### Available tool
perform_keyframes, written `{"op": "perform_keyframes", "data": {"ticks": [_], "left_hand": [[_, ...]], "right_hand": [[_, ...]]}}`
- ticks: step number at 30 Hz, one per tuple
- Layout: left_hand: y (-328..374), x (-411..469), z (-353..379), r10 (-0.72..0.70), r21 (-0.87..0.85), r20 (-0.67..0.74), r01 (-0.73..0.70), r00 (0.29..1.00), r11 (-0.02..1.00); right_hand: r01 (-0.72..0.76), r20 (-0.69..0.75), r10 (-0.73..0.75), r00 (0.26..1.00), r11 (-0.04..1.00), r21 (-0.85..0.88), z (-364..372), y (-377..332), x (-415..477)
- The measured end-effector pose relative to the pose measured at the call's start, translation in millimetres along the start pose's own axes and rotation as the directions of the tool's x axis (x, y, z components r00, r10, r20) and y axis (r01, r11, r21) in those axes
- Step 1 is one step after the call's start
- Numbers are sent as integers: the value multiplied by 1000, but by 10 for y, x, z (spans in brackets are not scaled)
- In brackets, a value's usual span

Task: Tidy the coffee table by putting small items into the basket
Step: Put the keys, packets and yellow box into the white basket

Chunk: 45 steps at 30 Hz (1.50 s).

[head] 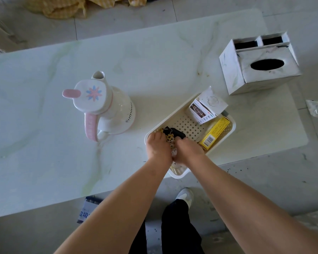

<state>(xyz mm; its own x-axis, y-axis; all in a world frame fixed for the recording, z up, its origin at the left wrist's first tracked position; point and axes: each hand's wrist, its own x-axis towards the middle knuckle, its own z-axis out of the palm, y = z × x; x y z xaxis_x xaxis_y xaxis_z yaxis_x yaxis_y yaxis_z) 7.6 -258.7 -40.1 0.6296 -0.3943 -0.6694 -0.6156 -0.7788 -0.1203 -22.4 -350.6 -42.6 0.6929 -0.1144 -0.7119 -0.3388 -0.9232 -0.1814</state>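
Observation:
A white perforated basket (pixel 184 123) sits near the table's front edge, right of centre. Inside it lie a white medicine box (pixel 200 111), a white carton (pixel 212 101) and a yellow box (pixel 216 132). Both my hands reach into the basket's near end. My left hand (pixel 158 147) and my right hand (pixel 188 149) are closed around a keychain with a small tiger charm (pixel 170 138) and a black key fob (pixel 176 133). Part of the keychain is hidden under my fingers.
A white ceramic pitcher (pixel 106 107) with a pink handle stands left of the basket. A white tissue box organiser (pixel 259 65) sits at the table's right back. A blue-white package (pixel 86 209) lies on the floor under the table edge, near my shoe (pixel 185 196).

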Motion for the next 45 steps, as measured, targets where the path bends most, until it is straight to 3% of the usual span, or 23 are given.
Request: {"op": "perform_keyframes", "data": {"ticks": [6,12,14,18,26,29,32,35,37,41,45], "left_hand": [[-10,-32,-179,138,-97,-97,-148,986,984],[-33,-9,-203,64,-270,-92,-87,994,959],[-62,42,-104,70,-249,-91,-91,993,964],[-41,115,-21,97,-189,57,-85,994,978],[31,90,-57,52,-138,-85,-63,995,988],[22,47,-98,33,-231,-101,-56,994,971],[-28,-22,-203,-22,-415,-118,-29,993,910],[-132,-78,-323,-89,-578,-14,65,996,813],[-212,-223,-408,-125,-647,30,115,992,754],[-401,-565,-548,-279,-651,14,220,960,726],[-649,-1026,-388,-499,-778,33,336,866,531]], "right_hand": [[-75,-10,76,997,993,93,43,55,24],[-85,-34,90,995,988,132,88,58,9],[-63,-7,64,998,991,121,63,40,-5],[-17,17,14,1000,983,182,22,75,13],[4,81,-17,997,988,154,38,75,40],[34,18,-40,999,968,250,-64,35,-8],[-10,-63,41,997,903,429,-195,62,-88],[-94,76,64,995,849,520,-318,49,-144],[-96,143,29,989,867,488,-462,-28,-268],[19,130,-75,989,921,390,-745,-238,-495],[223,85,-244,966,954,202,-958,-630,-700]]}}
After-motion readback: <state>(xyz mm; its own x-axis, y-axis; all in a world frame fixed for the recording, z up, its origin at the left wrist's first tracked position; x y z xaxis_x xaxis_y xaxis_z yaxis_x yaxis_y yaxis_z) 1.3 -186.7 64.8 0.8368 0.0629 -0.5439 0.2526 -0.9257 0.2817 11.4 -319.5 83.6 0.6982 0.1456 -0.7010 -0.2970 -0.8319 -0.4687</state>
